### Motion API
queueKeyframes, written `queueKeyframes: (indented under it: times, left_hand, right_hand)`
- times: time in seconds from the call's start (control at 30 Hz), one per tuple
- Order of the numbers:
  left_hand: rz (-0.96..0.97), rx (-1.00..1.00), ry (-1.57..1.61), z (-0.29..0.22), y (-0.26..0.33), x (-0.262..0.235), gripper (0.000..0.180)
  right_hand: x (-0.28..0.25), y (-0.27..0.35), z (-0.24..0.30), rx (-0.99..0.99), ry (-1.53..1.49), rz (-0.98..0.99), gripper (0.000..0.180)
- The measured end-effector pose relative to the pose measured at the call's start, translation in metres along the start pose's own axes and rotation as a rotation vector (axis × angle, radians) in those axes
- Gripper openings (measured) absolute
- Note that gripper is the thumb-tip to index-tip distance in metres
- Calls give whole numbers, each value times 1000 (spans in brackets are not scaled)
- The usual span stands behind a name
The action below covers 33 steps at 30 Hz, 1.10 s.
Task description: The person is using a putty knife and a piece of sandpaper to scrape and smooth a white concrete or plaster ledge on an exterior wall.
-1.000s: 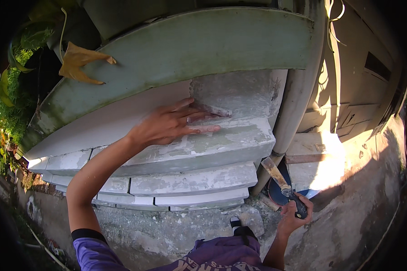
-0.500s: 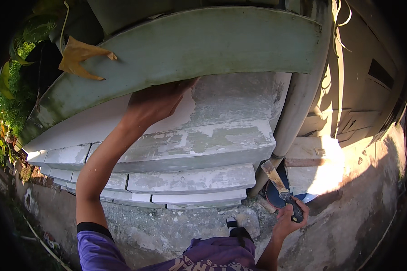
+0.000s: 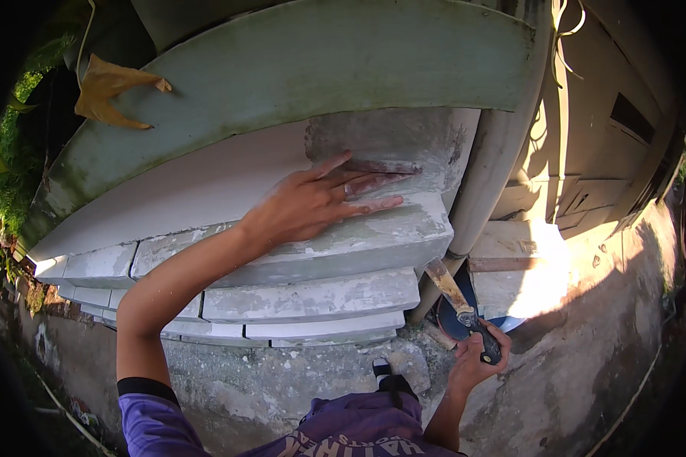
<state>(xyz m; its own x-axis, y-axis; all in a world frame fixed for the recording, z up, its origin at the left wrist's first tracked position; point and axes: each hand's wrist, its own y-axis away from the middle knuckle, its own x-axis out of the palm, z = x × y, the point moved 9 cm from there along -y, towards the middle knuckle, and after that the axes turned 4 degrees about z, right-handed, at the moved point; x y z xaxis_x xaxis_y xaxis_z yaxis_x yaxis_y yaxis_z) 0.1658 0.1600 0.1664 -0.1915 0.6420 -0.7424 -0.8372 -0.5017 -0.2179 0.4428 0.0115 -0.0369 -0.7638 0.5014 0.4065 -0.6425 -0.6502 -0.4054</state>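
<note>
The left hand (image 3: 301,207) has come down from under the green band (image 3: 320,65), fingers spread over the ledge (image 3: 392,234) beneath, back beside the grey patch (image 3: 392,135); contact is unclear. The right hand (image 3: 472,371) grips a scraper (image 3: 464,313).

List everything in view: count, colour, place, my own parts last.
Scraper: one, dark handle, lower right
Stepped ledge: one, white and grey, centre
Curved panel: one, pale green, top
Leaf: one, tan, upper left
Pipe: one, beige, right
Wall: one, beige, right
Round object: one, blue, lower right
Plants: several, green, left edge
Ground: one, grey, below
Shirt: one, purple, bottom
Foot: one, black and white footwear, bottom centre
Left hand: one, white-smeared, over ledge
Right hand: one, lower right, gripping scraper
</note>
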Motion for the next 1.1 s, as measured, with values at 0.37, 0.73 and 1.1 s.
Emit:
queueKeyframes:
  times: [0.37, 0.73, 1.1]
  left_hand:
    - [-45, 73, 150, -15, -13, -2, 79]
    - [-114, 108, 211, -16, -24, -5, 73]
    - [-42, 194, 134, -26, -39, 4, 73]
  right_hand:
    - [4, -8, 11, -63, -41, -2, 30]
    - [-4, -16, 14, -58, -52, -49, 32]
    - [-18, -13, 15, -50, -42, -68, 31]
